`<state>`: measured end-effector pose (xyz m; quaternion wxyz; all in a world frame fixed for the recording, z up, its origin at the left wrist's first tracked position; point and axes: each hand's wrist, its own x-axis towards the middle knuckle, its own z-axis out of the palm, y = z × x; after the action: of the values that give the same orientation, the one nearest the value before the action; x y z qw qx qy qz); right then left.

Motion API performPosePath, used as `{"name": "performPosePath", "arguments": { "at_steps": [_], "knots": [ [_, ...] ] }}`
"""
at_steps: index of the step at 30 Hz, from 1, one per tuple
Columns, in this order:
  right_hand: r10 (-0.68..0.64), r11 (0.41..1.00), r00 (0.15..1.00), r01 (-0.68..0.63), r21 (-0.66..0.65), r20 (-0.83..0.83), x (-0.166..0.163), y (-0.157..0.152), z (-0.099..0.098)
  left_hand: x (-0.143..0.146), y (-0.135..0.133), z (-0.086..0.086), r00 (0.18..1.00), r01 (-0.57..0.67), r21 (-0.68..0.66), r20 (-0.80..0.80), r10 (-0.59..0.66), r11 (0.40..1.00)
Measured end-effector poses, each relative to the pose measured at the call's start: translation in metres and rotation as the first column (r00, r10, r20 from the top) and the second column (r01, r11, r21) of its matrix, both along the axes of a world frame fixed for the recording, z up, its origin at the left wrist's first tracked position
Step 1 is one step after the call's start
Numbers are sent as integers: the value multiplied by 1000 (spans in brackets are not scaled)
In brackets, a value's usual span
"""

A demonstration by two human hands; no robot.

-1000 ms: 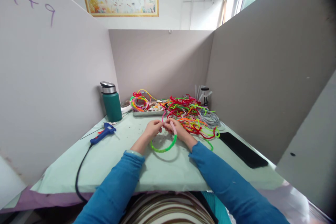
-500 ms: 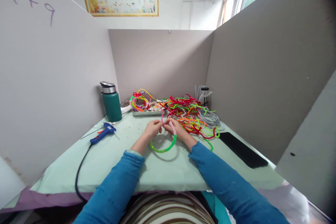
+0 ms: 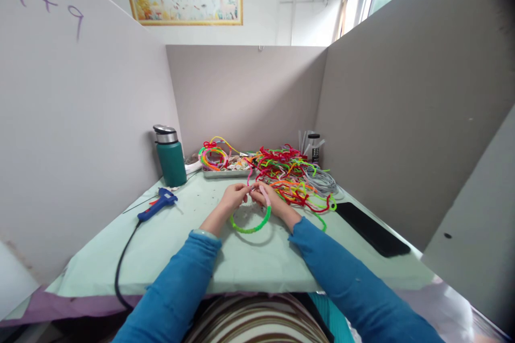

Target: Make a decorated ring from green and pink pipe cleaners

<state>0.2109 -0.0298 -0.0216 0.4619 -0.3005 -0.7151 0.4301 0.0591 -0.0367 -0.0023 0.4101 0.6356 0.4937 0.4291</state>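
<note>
A ring wound with fuzzy pipe cleaner [image 3: 252, 230], green along the bottom and pale pink at the upper right, hangs between my hands just over the table. My left hand [image 3: 235, 196] is closed, its fingertips pinching the ring's upper part. Fingers of my right hand [image 3: 267, 195] are closed at the same spot, near the pink section. A bright pink strand [image 3: 249, 176] sticks up from where the fingertips meet. The exact grip is partly hidden behind the fingers.
A blue glue gun [image 3: 159, 204] with a black cord lies left, near a green bottle [image 3: 172, 163]. Behind stand a metal tray [image 3: 229, 174] with finished-looking coloured rings [image 3: 213, 156] and a pile of pipe cleaners [image 3: 285, 166]. A black phone-like slab [image 3: 372, 229] lies right. Partitions enclose three sides.
</note>
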Motion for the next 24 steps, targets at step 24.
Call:
{"name": "performPosePath", "arguments": {
  "at_steps": [24],
  "knots": [
    [43, 990, 991, -60, -131, -129, -1, 10, -5, -6, 2, 0, 991, 116, -61, 74, -111, 991]
  ]
}}
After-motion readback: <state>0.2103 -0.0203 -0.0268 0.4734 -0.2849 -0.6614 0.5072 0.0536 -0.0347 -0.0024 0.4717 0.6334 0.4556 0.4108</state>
